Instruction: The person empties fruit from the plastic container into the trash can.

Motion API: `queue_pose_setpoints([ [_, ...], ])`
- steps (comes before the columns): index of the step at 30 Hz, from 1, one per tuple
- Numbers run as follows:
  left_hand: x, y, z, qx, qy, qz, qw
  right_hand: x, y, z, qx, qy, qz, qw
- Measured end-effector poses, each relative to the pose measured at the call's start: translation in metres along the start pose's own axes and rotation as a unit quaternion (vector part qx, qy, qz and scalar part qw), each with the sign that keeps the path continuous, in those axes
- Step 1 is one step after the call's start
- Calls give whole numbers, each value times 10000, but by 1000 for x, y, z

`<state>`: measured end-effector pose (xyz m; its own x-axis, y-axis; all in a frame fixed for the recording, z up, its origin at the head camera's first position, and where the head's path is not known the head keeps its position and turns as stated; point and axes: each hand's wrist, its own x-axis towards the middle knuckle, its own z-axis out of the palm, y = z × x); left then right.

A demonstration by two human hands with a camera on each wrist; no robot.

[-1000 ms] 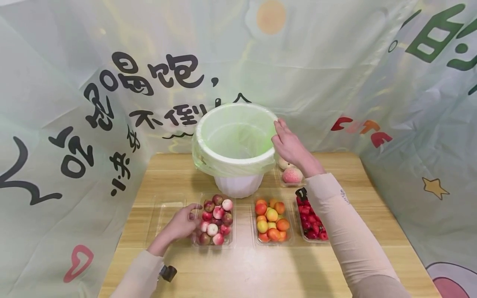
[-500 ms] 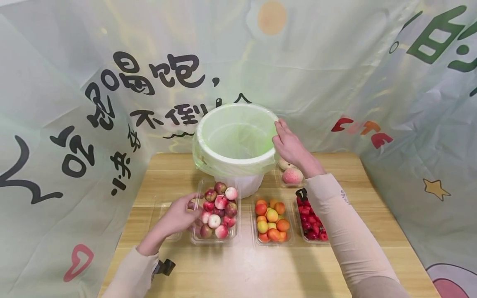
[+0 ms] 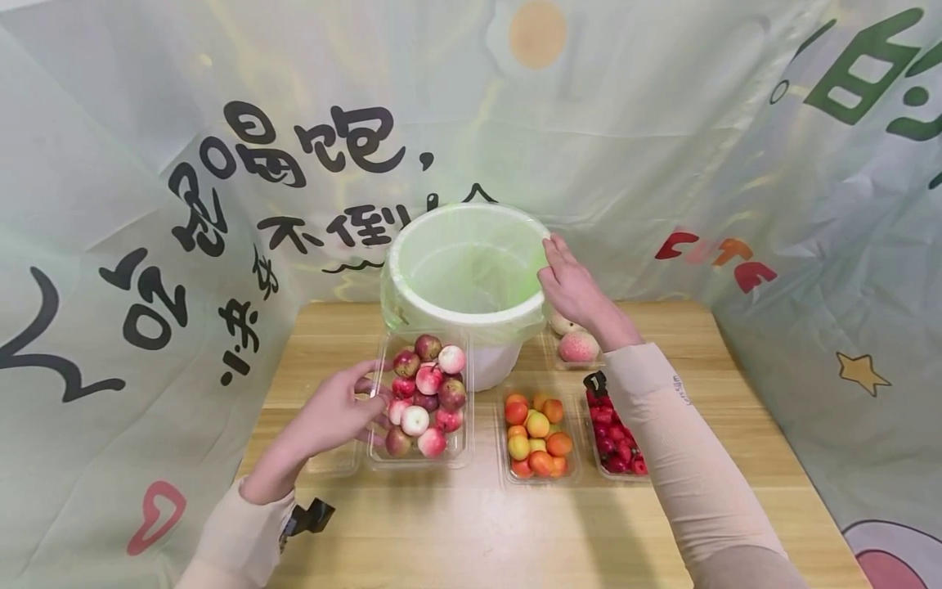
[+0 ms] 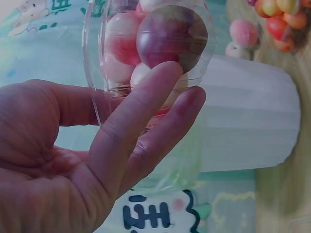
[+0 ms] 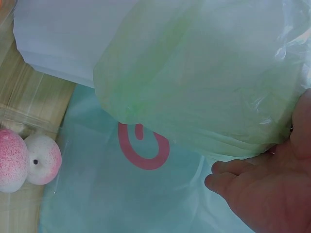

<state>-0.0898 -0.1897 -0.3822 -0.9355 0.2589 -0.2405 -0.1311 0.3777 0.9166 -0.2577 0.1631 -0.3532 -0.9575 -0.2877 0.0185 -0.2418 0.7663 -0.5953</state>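
My left hand grips a clear plastic box by its left side, thumb and fingers around the edge. Round red, purple and whitish fruits fill the box, which is raised and tilted in front of the bin. In the left wrist view, two fingers support the box from beneath. A white bin with a pale green liner bag stands at the back middle of the table. My right hand holds the bin's right rim over the liner; part of its grip is hidden by the bag.
A box of orange and yellow fruits sits right of the lifted box. Beyond it is a box of red fruits, partly behind my right sleeve. Peaches lie in a box behind. A clear container lies under my left hand.
My left hand has lifted the fruit box off the table and tilted it towards the bin. My right hand has stayed at the bin's rim.
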Motion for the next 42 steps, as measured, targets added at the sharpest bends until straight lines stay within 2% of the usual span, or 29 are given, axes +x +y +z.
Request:
queue_pose_setpoints([
  [10,-10,15,-5,53,-173,23,9998,-1,-1,-1,-20,-26,-14,10000],
  [15,-10,24,-11,37,-301,187,9994,-1,-1,-1,-3,-21,-6,10000],
  [27,6,50,-30,-12,-693,651,9955,-1,-1,-1,67,-51,49,10000],
  [34,21,69,-38,-27,-492,677,9965,-1,0,-1,46,-39,65,10000],
  [42,46,89,-50,-49,-171,528,9984,-1,-2,-2,96,-45,50,9999],
])
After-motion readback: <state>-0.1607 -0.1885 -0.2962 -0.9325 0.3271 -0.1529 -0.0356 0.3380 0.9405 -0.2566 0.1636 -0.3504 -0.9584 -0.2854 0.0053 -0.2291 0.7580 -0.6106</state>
